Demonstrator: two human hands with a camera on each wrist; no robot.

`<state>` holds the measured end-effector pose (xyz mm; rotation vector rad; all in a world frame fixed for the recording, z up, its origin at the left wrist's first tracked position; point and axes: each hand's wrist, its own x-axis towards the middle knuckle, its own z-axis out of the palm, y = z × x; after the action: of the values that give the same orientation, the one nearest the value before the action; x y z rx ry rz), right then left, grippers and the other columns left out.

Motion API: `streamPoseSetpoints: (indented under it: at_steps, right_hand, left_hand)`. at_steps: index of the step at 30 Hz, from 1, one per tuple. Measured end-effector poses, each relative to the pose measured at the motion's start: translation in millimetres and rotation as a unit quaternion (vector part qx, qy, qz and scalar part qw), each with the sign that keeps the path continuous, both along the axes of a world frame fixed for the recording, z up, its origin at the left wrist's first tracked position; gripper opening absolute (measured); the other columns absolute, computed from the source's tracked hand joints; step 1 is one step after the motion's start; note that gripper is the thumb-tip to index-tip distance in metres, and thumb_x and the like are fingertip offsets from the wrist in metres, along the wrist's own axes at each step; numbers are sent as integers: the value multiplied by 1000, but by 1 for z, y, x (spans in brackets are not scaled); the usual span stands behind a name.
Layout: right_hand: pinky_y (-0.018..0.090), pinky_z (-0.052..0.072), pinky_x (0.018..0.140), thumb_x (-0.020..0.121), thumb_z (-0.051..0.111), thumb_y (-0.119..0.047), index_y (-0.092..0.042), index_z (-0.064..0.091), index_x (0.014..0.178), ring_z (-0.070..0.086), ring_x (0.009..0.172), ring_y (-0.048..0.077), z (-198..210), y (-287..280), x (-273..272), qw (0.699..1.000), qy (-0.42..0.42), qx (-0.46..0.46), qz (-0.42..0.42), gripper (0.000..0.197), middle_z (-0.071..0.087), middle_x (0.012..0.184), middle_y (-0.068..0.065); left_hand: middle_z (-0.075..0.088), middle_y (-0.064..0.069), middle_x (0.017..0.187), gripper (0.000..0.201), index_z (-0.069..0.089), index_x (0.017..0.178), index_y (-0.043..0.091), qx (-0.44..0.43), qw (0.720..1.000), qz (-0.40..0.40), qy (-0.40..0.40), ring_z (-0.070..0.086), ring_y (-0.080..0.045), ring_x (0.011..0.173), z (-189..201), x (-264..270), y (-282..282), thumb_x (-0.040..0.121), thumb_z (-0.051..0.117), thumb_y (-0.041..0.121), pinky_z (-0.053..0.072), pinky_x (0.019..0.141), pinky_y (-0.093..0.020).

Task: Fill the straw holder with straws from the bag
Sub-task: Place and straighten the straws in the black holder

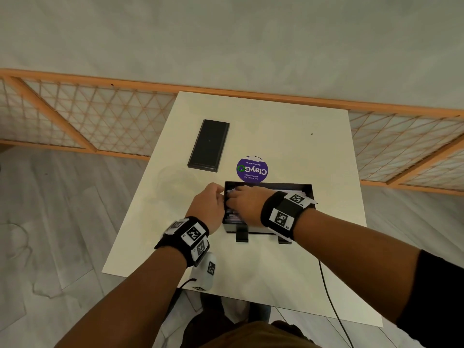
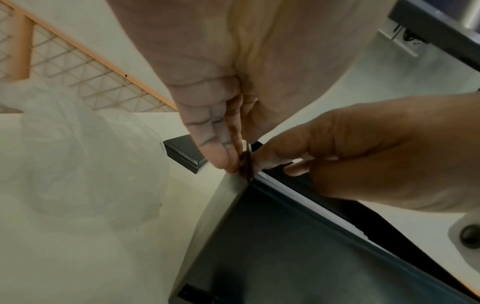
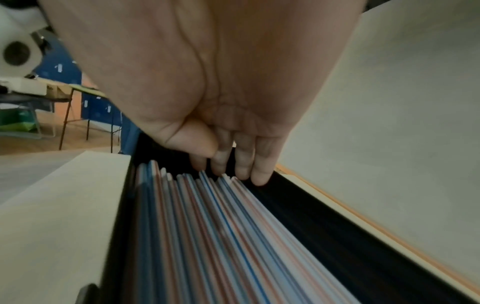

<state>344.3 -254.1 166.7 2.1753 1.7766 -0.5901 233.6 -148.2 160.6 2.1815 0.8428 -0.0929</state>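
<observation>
Straws (image 3: 213,236) lying lengthwise in the black straw holder (image 1: 307,189) on the white bench (image 1: 288,136) | right hand (image 1: 244,204) inside holder, fingers (image 3: 244,164) straight, tips on the straw ends | left hand (image 1: 209,205) at holder's left end, fingers (image 2: 207,133) straight against its edge | clear bag (image 2: 78,154) lies left of the holder | black lid (image 1: 209,144) set apart farther back

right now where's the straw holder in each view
Head: the straw holder sits centre right on the table, under both hands.
Left wrist: its dark wall fills the lower right.
Right wrist: its black trough runs from the centre down, full of straws.
Shared landmark: the right hand reaching into it.
</observation>
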Motion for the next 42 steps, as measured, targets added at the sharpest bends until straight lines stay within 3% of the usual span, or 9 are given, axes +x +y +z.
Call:
streamPoseSetpoints:
  at_steps: [4,7,11,15,18,20,25,36,42]
  right_hand:
    - [38,54,94,92,64,-21,-24,59,127,63,108,19,14,-14,7,990,89,78,-72,36,60,127,-5]
    - [32,53,83,92,59,-21,-23,57,116,62,92,19,28,-39,19,978,98,53,-176,24,65,113,-1]
    - [32,53,90,96,53,-24,-16,57,120,63,102,23,27,-75,29,972,46,-4,-230,25,65,117,6]
    - [32,51,90,99,51,-22,-9,52,124,64,107,26,13,-96,27,969,20,-38,-243,28,62,123,9]
    - [36,52,92,97,53,-23,-7,49,128,62,109,30,4,-103,25,959,41,-24,-280,36,57,129,13]
    - [34,49,93,98,52,-24,-5,47,132,61,112,31,3,-106,24,954,45,-17,-297,40,55,132,15]
    - [33,49,92,96,51,-22,-7,48,130,61,113,32,2,-112,22,943,71,16,-324,38,56,133,14]
    - [31,48,84,94,50,-19,-10,53,121,63,104,28,7,-113,24,948,52,70,-307,29,58,123,9]
    - [35,50,94,96,53,-19,-8,49,130,61,115,27,7,-105,34,937,48,63,-339,36,56,131,12]
  left_hand:
    - [59,-1,128,29,54,132,18,36,998,-27,-37,61,-19,108,7,-3,-5,103,51,22,53,93,-33]
    - [62,-1,119,26,55,127,18,34,997,-46,-57,63,-17,101,10,-3,-18,103,50,28,56,83,-29]
    - [65,3,117,34,51,128,19,-96,995,-21,4,64,-15,101,10,10,-38,99,55,37,52,76,-22]
    - [63,-4,112,46,44,123,14,-141,987,63,40,63,-20,94,9,33,-57,89,66,36,44,62,-23]
    - [60,-7,119,67,39,125,14,-137,980,136,46,63,-29,102,3,48,-67,73,66,47,55,83,-40]
    - [58,-10,123,72,38,128,12,-94,983,142,74,59,-35,110,1,54,-68,73,65,50,53,94,-47]
    - [60,-13,126,76,35,135,7,-18,986,108,128,60,-35,111,-4,60,-65,80,69,48,54,94,-49]
    - [57,-9,119,41,51,123,12,92,989,-17,114,60,-24,96,7,49,-48,94,60,38,54,83,-38]
    - [65,-7,106,22,53,113,15,105,988,-58,93,64,-23,90,10,32,-41,103,48,33,59,83,-38]
